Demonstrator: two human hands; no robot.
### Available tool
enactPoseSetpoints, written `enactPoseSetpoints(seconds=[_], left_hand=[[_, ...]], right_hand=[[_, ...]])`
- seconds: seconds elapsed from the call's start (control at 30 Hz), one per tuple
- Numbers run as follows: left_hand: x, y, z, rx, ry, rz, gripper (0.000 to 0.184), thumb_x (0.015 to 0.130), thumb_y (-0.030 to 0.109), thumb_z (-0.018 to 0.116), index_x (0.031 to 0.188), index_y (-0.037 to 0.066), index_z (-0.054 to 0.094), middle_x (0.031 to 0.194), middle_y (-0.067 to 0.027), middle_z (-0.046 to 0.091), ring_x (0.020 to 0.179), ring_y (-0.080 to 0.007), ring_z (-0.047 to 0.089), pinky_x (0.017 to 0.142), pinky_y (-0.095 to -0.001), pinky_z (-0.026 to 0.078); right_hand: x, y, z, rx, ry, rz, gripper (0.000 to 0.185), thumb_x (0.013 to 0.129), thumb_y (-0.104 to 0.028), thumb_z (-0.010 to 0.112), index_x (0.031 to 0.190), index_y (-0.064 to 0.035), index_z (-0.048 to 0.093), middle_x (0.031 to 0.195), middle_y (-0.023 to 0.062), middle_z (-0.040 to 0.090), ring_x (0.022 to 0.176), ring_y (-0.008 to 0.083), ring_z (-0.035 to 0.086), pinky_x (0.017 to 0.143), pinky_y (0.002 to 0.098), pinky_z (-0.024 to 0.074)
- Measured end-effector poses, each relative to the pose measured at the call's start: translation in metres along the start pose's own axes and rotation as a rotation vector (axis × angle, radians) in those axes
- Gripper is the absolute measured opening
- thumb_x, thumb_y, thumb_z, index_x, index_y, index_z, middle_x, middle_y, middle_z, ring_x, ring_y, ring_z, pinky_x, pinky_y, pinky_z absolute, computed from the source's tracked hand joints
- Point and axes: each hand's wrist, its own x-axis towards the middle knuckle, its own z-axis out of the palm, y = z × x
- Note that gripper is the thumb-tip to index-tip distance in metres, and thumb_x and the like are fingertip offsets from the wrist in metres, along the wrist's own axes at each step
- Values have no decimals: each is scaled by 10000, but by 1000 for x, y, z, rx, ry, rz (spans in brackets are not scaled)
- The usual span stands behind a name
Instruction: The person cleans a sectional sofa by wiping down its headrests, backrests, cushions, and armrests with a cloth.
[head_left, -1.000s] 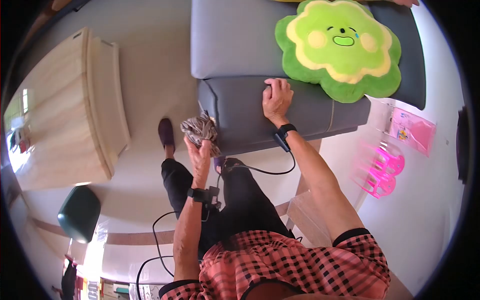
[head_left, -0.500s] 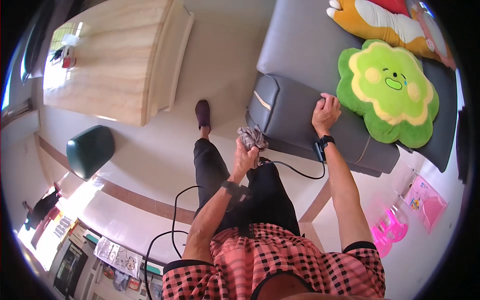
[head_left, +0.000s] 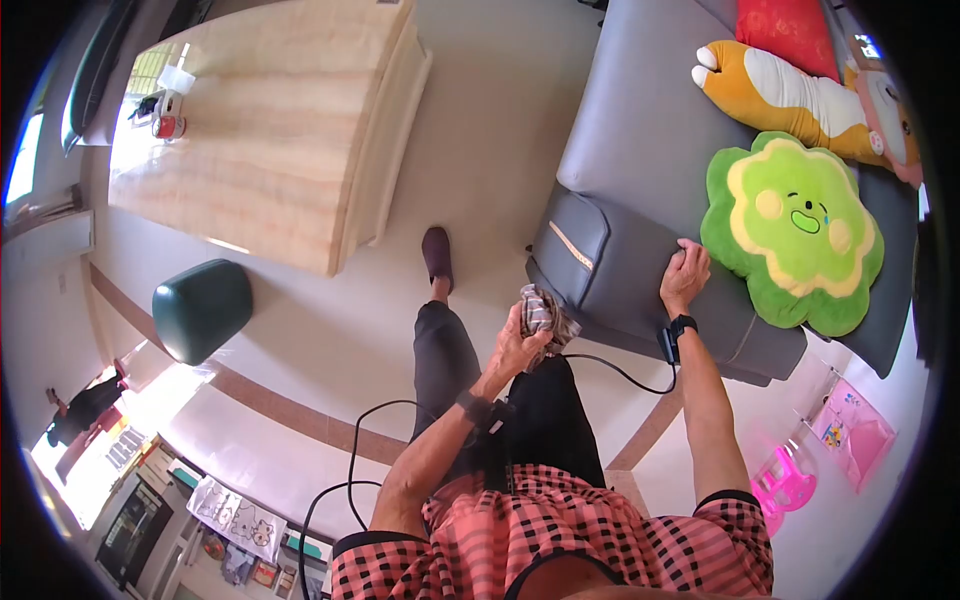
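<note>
My left hand (head_left: pixel 520 345) is closed around a crumpled, striped grey-brown cloth (head_left: pixel 546 316). The cloth is beside the lower front corner of the grey sofa's armrest (head_left: pixel 630 262); whether it touches the armrest I cannot tell. On top of that armrest rests my right hand (head_left: pixel 686 272), fingers curled in; what they hold, if anything, is hidden. Just right of it, a green flower-shaped cushion (head_left: pixel 795 230) with a smiling face lies on the sofa. Each wrist wears a black band, and a black cable runs near the right one.
A glossy beige stone-look table (head_left: pixel 260 130) stands at upper left, with a dark green stool (head_left: pixel 203 310) below it. An orange-and-white plush (head_left: pixel 790 100) and a red cushion (head_left: pixel 785 35) lie farther along the sofa. A pink plastic chair (head_left: pixel 785 480) is at lower right.
The whole view has shifted, so the sofa and table appear farther right and lower. My left hand still holds the cloth, now bunched differently. My right hand stays on the armrest.
</note>
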Motion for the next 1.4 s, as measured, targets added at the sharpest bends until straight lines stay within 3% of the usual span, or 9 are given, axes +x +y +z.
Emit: enactPoseSetpoints(seconds=[0.17,0.37,0.5,0.63,0.73,0.87,1.17,1.3,1.4], left_hand=[[9,48,-46,31,27,-24,536,809,156,662,1276,-7,456,1020,-112,629,917,-165,611,818,-310,498],[14,94,-98,14,78,32,476,805,119,652,1236,18,475,961,-63,608,854,-131,583,761,-289,494],[34,95,-130,43,130,131,433,796,113,641,1187,32,474,936,-49,589,777,-122,560,656,-278,489],[25,146,-148,-23,132,166,423,794,114,640,1176,27,481,929,-52,586,775,-126,555,661,-279,488],[31,155,-161,-11,124,124,423,808,152,649,1178,25,487,936,-46,581,808,-133,543,704,-281,480],[32,164,-170,125,126,158,439,823,207,668,1176,13,495,951,-45,584,831,-140,536,726,-294,475],[41,166,-182,288,79,231,445,820,173,647,1203,-3,503,971,-90,617,845,-174,572,754,-323,487],[20,211,-184,346,17,132,500,824,161,614,1275,-6,482,1043,-137,633,914,-230,610,819,-356,497],[16,208,-195,367,20,194,545,821,178,602,1306,-22,455,1086,-182,620,969,-278,599,862,-376,483]], right_hand=[[4,-5,-4,-19,-71,19,206,891,-175,473,1071,-164,571,1068,67,547,1064,303,524,818,472,412],[11,-8,-17,-130,-289,125,188,907,-197,480,1077,-182,560,1112,73,520,1091,306,515,847,517,427],[7,-36,-27,-115,-499,303,390,895,-318,543,1249,-155,531,1318,136,451,1214,388,426,953,578,402],[-32,-90,-29,3,-476,233,777,814,-438,687,1397,-30,375,1454,263,284,1337,466,272,993,655,359],[-17,-134,-67,-18,-654,319,914,764,-416,762,1436,-26,280,1487,269,194,1365,468,211,956,653,394],[-15,-129,-59,-34,-716,353,1018,732,-389,805,1476,-55,197,1532,233,80,1391,467,150,937,665,404],[-2,-131,-59,-84,-863,479,1037,732,-435,799,1490,-74,190,1540,211,77,1397,455,144,992,636,391],[5,-137,-65,-95,-891,489,1057,715,-440,804,1490,-67,189,1541,211,77,1393,454,153,1015,604,392],[5,-133,-61,-106,-913,498,1073,702,-446,807,1491,-68,186,1543,211,76,1393,456,150,1027,585,395]])
